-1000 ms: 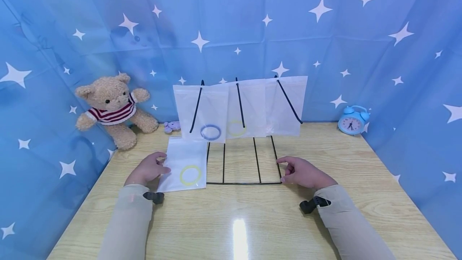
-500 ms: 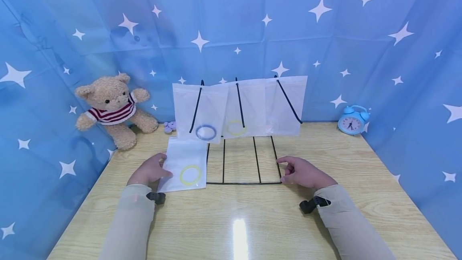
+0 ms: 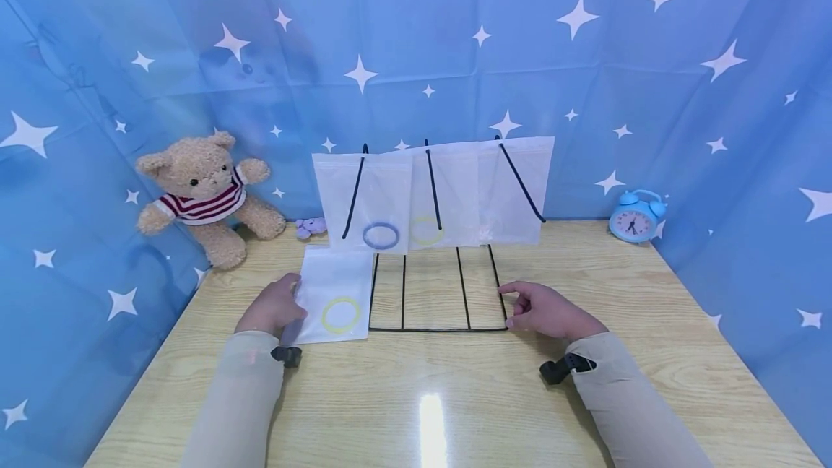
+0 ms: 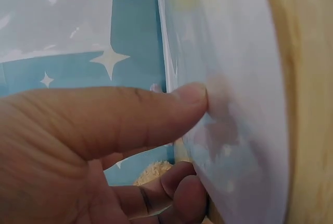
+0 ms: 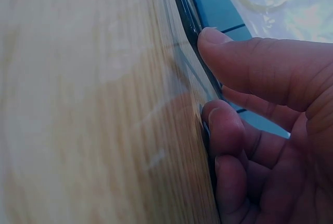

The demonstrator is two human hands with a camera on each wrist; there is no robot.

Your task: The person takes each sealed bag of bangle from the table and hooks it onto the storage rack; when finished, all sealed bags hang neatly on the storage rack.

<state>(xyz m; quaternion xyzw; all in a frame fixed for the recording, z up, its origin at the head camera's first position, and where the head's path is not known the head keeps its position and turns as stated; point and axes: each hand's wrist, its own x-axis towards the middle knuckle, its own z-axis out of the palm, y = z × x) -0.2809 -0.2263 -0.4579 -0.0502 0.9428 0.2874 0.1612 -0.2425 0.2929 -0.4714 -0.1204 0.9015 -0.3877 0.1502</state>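
Observation:
A translucent white zip bag (image 3: pixel 325 273) with a yellow ring (image 3: pixel 341 315) lies on the table, left of a black wire rack (image 3: pixel 438 329). My left hand (image 3: pixel 273 303) pinches its left edge; in the left wrist view the thumb (image 4: pixel 171 107) presses its face and a fingertip shows through from behind. My right hand (image 3: pixel 549 309) holds the right rod of the rack's base between thumb and fingers. Three similar bags hang from the rack's hooks: the left bag (image 3: pixel 364 193) with a blue ring (image 3: pixel 380 235), the middle bag (image 3: pixel 455 186) with a yellow ring, the right bag (image 3: pixel 529 172).
A teddy bear (image 3: pixel 204 190) in a striped sweater sits at the back left, near a small purple toy (image 3: pixel 310 227). A blue alarm clock (image 3: pixel 633 217) stands at the back right. Blue star-printed curtains (image 3: pixel 416 42) border the wooden table (image 3: pixel 364 410).
The left hanging bag swung left and then back right. My left hand has shifted slightly right, and the lying bag has slid slightly left. My right hand stays in place.

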